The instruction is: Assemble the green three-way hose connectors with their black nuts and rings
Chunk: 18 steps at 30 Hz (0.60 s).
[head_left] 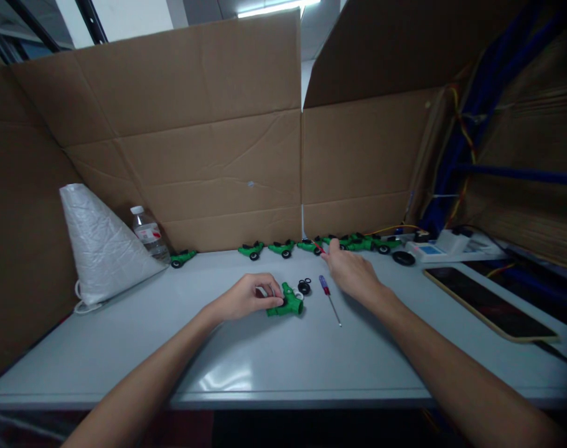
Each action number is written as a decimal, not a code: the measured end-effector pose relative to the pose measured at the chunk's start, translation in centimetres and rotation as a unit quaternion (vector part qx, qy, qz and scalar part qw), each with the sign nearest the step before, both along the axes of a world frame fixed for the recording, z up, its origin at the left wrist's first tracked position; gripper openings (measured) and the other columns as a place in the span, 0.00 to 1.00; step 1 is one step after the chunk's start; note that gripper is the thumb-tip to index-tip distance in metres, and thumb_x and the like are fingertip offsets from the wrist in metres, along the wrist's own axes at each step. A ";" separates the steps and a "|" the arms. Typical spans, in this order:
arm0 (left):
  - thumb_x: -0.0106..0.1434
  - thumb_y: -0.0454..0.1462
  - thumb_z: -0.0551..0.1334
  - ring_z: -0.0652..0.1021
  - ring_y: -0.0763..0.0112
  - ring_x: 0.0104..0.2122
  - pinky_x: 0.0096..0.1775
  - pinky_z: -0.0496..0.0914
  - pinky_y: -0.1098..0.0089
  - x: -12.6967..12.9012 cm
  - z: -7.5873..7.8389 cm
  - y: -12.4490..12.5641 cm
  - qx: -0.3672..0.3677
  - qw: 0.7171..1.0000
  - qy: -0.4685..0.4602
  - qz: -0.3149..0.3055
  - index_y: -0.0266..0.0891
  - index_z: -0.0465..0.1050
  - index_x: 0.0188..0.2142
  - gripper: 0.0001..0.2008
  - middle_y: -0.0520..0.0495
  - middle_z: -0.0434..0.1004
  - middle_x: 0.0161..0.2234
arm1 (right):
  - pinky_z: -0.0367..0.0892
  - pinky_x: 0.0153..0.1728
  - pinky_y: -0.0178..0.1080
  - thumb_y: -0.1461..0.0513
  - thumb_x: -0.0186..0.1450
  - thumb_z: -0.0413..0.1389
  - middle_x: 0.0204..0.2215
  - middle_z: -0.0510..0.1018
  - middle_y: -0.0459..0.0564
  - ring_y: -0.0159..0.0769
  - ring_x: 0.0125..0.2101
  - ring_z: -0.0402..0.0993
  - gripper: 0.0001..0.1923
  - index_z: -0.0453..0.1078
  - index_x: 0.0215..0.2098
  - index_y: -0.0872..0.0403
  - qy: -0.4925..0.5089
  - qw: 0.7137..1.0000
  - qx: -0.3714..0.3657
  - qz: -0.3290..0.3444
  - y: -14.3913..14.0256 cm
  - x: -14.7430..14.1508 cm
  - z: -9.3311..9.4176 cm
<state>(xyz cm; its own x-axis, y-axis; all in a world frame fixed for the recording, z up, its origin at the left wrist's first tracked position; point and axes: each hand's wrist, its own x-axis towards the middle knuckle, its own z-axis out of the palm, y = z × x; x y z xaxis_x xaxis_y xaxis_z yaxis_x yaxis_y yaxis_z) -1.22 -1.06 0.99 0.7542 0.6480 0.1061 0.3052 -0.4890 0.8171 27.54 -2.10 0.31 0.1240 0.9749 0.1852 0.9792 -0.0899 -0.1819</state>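
Green plastic branched fitting [291, 303] lies on the smooth pale counter [358, 373], its long axis roughly left to right, our nearer left hand [248, 295] pinching its left end with a nearly closed grip. Our right hand [351, 271], farther back and rightward, pinches a slim red tool [321, 249].

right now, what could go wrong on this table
The loose black rings beside the green part could get knocked away if the left hand shifts it. The screwdriver, lying loose near them, might roll. The right hand, close to the row of green pieces, could nudge one.
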 end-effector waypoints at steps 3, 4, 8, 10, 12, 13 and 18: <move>0.66 0.46 0.69 0.77 0.70 0.34 0.37 0.68 0.70 0.1 -0.1 0.0 0.012 1.000 0.005 0.007 0.36 0.79 0.40 0.14 0.45 0.80 0.37 | 0.69 0.44 0.47 0.55 0.80 0.41 0.46 0.82 0.68 0.57 0.46 0.82 0.19 0.62 0.58 0.59 -0.002 1.000 -0.004 -0.007 0.1 0.1 -0.3; 0.67 0.46 0.69 0.77 0.71 0.34 0.36 0.68 0.70 0.2 -0.2 0.0 0.015 1.000 0.006 0.010 0.36 0.79 0.40 0.14 0.45 0.80 0.37 | 0.69 0.45 0.48 0.56 0.79 0.42 0.47 0.81 0.69 0.57 0.47 0.81 0.19 0.62 0.59 0.60 -0.005 1.000 -0.011 -0.011 0.1 0.2 -0.5; 0.67 0.46 0.69 0.77 0.71 0.35 0.36 0.68 0.72 0.4 -0.6 0.0 0.035 0.999 0.001 0.020 0.35 0.79 0.40 0.14 0.44 0.80 0.39 | 0.69 0.48 0.48 0.58 0.78 0.46 0.52 0.79 0.72 0.56 0.52 0.79 0.19 0.64 0.60 0.63 -0.027 0.997 -0.066 -0.023 0.2 0.7 -1.0; 0.68 0.47 0.68 0.77 0.71 0.35 0.36 0.68 0.72 0.5 -0.8 0.0 0.048 0.999 -0.003 0.026 0.35 0.79 0.40 0.15 0.44 0.80 0.40 | 0.69 0.48 0.48 0.59 0.77 0.47 0.53 0.79 0.72 0.56 0.53 0.79 0.20 0.65 0.60 0.64 -0.036 0.995 -0.088 -0.023 0.2 0.7 -1.1; 0.68 0.47 0.68 0.76 0.72 0.34 0.35 0.67 0.73 0.8 -0.9 -0.1 0.059 0.998 -0.008 0.034 0.35 0.78 0.39 0.16 0.45 0.80 0.38 | 0.69 0.48 0.47 0.59 0.77 0.47 0.53 0.79 0.71 0.56 0.53 0.78 0.19 0.67 0.59 0.63 -0.040 0.995 -0.094 -0.019 0.2 0.7 -1.1; 0.68 0.48 0.67 0.75 0.72 0.34 0.35 0.67 0.73 0.9 -1.0 -0.2 0.063 0.997 -0.012 0.038 0.35 0.78 0.39 0.16 0.45 0.79 0.38 | 0.69 0.48 0.47 0.59 0.77 0.47 0.53 0.79 0.71 0.56 0.54 0.78 0.19 0.68 0.58 0.63 -0.041 0.995 -0.092 -0.018 0.2 0.7 -1.1; 0.68 0.48 0.67 0.75 0.73 0.33 0.35 0.67 0.73 1.2 -1.4 -0.2 0.064 0.997 -0.017 0.046 0.35 0.78 0.40 0.16 0.47 0.78 0.35 | 0.68 0.49 0.47 0.58 0.76 0.47 0.52 0.79 0.70 0.56 0.54 0.77 0.19 0.70 0.56 0.63 -0.062 0.997 -0.039 0.033 -0.1 0.1 -0.5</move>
